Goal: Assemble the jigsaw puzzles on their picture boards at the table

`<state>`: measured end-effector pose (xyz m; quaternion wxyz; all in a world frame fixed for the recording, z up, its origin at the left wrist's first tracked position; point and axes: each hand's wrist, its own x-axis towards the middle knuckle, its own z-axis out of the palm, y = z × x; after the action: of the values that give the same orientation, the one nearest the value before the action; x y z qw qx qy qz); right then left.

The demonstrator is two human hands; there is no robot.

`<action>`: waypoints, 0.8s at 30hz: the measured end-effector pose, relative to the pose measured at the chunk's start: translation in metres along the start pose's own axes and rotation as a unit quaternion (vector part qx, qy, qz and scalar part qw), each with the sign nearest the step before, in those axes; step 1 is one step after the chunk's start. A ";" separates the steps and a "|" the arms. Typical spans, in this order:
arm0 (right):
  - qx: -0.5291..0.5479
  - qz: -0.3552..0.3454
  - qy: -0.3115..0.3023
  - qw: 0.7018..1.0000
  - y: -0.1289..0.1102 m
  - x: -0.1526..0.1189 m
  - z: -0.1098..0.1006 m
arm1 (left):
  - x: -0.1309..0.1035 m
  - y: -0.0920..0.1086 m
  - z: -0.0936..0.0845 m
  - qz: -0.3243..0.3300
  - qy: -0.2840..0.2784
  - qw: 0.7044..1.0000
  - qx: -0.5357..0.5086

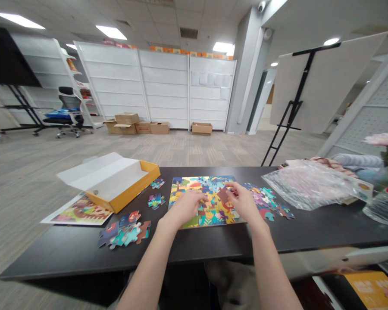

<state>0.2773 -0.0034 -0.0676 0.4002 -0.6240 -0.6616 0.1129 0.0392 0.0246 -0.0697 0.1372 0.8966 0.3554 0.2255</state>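
Observation:
A colourful jigsaw puzzle (210,217) lies on the black table in front of me, its surface largely covered with joined pieces. My left hand (188,207) rests on its left half, fingers stretched to the right over the pieces. Between the thumb and fingers of my right hand (242,200) is a brown puzzle piece (223,195), tilted above the right half. Loose puzzle pieces (268,200) lie in a heap right of the puzzle. More loose pieces (126,232) are piled at the front left, with a small cluster (156,201) behind them.
An open yellow box (129,191) stands at the left of the table (71,245), beside a printed picture sheet (82,211). Clear plastic packaging (313,183) and a transparent vase (386,202) with a pink flower are at the right. Beyond stands a black easel (292,103).

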 end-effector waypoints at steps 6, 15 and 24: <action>-0.037 -0.023 0.000 0.999 0.005 -0.001 0.004 | -0.004 -0.003 -0.005 -0.032 -0.025 0.997 0.063; -0.127 -0.018 -0.024 0.991 0.013 -0.002 0.002 | -0.002 -0.003 0.002 -0.026 -0.031 0.998 0.045; -0.164 -0.006 -0.036 0.986 0.013 -0.002 0.002 | 0.003 -0.006 0.004 -0.025 -0.053 0.998 0.006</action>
<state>0.2856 -0.0025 -0.0783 0.2686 -0.6725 -0.6892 0.0228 0.0397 0.0303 -0.0751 0.1556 0.8992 0.3710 0.1719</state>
